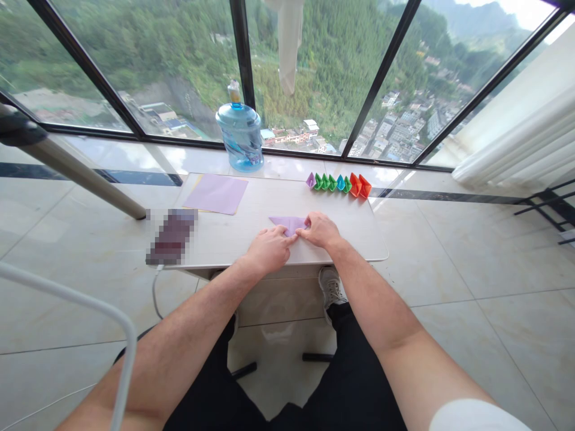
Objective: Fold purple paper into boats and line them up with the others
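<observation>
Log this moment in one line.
left hand: touching folded purple paper | right hand: at its right end | table, far right: row of folded paper pieces | far left: flat purple sheet

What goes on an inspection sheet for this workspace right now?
Surface: pale rectangular table, rounded corners.
Worked things: small folded purple paper; flat purple paper sheet, far left; row of eight small folded-paper pieces, purple, green, blue, orange, far right.
Clutter: pixelated dark rectangular object, left edge, unidentifiable.
Hands: left hand and right hand, both touching the folded purple paper.
Cables: pale cable at the dark object's near end; thin white cable, floor.
Surroundings: blue plastic water bottle behind the table; black-framed windows.
</observation>
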{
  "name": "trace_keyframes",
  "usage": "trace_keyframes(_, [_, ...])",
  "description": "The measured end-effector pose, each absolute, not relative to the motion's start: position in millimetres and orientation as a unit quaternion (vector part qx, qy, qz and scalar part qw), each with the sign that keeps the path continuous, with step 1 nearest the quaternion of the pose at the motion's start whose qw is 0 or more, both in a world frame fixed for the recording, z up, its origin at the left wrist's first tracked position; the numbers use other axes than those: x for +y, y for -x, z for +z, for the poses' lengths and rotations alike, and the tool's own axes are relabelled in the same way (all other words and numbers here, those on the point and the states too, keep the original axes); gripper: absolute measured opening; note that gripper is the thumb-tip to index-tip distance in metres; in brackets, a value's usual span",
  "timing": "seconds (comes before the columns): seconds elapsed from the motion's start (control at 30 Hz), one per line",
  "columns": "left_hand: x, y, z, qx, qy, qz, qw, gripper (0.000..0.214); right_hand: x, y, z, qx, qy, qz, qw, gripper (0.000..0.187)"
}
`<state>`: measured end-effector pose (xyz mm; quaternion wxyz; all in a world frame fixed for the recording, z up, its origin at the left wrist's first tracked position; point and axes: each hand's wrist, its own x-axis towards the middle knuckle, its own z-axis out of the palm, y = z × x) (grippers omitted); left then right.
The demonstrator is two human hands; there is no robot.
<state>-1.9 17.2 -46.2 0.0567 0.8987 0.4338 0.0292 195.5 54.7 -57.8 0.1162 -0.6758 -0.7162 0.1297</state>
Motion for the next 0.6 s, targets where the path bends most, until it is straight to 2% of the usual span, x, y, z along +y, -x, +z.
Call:
trace_keyframes(0.13, [6,0,-41,0.436,-0.899,0.035,0.038,0.052,53,-196,-50,-0.717,0.677,0.134,0.093,0.041])
trace_keyframes(0.23, [6,-2,-37,0.451,-0.89,0.056,0.044,0.034,47,-193,-41,-0.724,0.675,0.125,0.064,0.05])
trace_keyframes(0.3, [13,-1,-36,0.491,-0.867,0.069,0.048,0.032,44,-191,-37,-0.731,0.671,0.115,0.052,0.053])
trace_keyframes(0.43, [34,3,-41,0.529,-0.841,0.102,0.051,0.023,40,-191,-41,-0.752,0.648,0.094,0.079,0.036])
trace_keyframes(0.5, [40,5,-44,0.539,-0.834,0.105,0.061,0.036,40,-192,-46,-0.775,0.616,0.094,0.1,0.027])
trace_keyframes(0.6, [44,7,-46,0.546,-0.831,0.081,0.074,0.05,42,-195,-49,-0.798,0.583,0.106,0.114,0.036])
